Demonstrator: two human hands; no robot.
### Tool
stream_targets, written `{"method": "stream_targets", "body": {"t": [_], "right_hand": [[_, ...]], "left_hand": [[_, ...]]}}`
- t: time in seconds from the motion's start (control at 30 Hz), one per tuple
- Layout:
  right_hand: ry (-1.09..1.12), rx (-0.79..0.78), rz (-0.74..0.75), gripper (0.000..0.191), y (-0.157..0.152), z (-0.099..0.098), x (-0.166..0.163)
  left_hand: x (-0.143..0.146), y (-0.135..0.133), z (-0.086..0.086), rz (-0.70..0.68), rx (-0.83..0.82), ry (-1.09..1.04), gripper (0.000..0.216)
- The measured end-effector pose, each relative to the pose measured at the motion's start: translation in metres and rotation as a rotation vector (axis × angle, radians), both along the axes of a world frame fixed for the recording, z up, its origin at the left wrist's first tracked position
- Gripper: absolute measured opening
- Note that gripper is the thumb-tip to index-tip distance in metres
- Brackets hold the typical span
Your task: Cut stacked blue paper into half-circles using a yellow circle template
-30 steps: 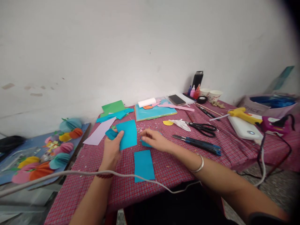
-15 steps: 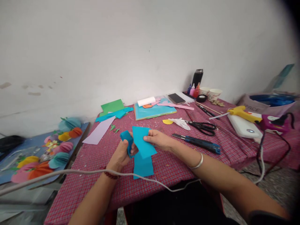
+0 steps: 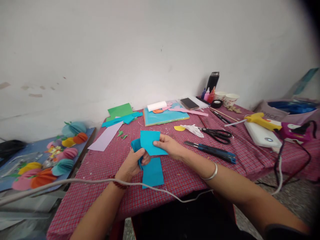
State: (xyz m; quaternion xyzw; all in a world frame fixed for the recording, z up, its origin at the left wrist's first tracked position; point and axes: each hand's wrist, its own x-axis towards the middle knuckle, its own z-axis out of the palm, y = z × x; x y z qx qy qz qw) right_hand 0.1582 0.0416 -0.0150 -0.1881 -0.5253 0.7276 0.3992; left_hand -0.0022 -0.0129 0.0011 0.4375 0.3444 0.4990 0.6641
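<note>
My left hand [image 3: 133, 162] is closed around a folded blue paper stack [image 3: 136, 144], thumb on its near side. In my right hand [image 3: 171, 146], a flat blue paper piece [image 3: 150, 141] is pinched between thumb and fingers. Its left edge overlaps the folded stack, and I cannot tell whether the two touch. Below them another blue paper piece [image 3: 153, 173] lies on the checked tablecloth. A white cable [image 3: 100, 181] runs across in front of my left wrist.
Right of my hands lie a box cutter [image 3: 212, 152] and black scissors [image 3: 217, 135]. A yellow glue gun [image 3: 263, 122] rests on a white power bank [image 3: 261, 135]. Behind are coloured sheets [image 3: 166, 117] and a phone [image 3: 189, 103]. Paper pumpkins [image 3: 43, 178] sit on the blue table at left.
The flat blue piece in my right hand has tilted and looks shorter now. My left hand with the folded stack has moved slightly right, closer to it. The view has shifted a little.
</note>
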Motion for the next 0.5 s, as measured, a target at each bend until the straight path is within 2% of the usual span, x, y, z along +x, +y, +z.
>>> {"method": "stream_targets", "body": {"t": [0.17,0.5], "right_hand": [[0.059,-0.045,-0.071,0.046,-0.0030,0.0031,-0.0015],[0.111,-0.103,-0.049,0.046,-0.0027,0.0026,-0.0037]], "left_hand": [[0.0036,-0.0018,0.0016,0.071,-0.108,-0.095,0.062],[0.0058,-0.0030,0.0016,0.075,-0.105,-0.048,0.056]]}}
